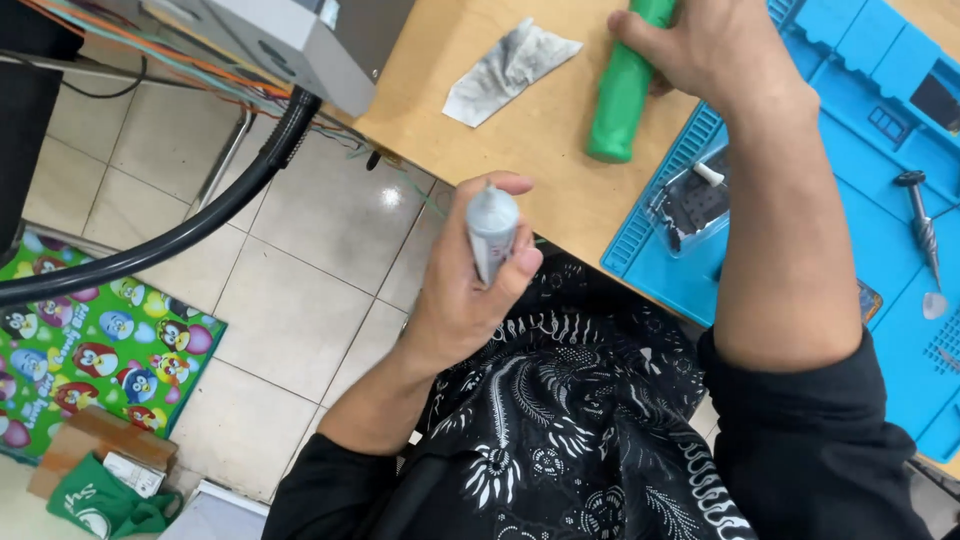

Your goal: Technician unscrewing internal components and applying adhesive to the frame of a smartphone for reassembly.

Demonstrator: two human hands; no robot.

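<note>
My left hand is closed around a small grey-white tube, holding it upright over my lap, off the table's edge. My right hand reaches across the wooden table and grips the top of a green cylinder, whose lower end rests on the tabletop. A blue work mat lies under my right forearm.
A crumpled grey-white paper lies on the table left of the green cylinder. On the mat are a small dark part in clear wrap and a metal pointed tool. A black hose crosses the tiled floor; a colourful cartoon mat lies lower left.
</note>
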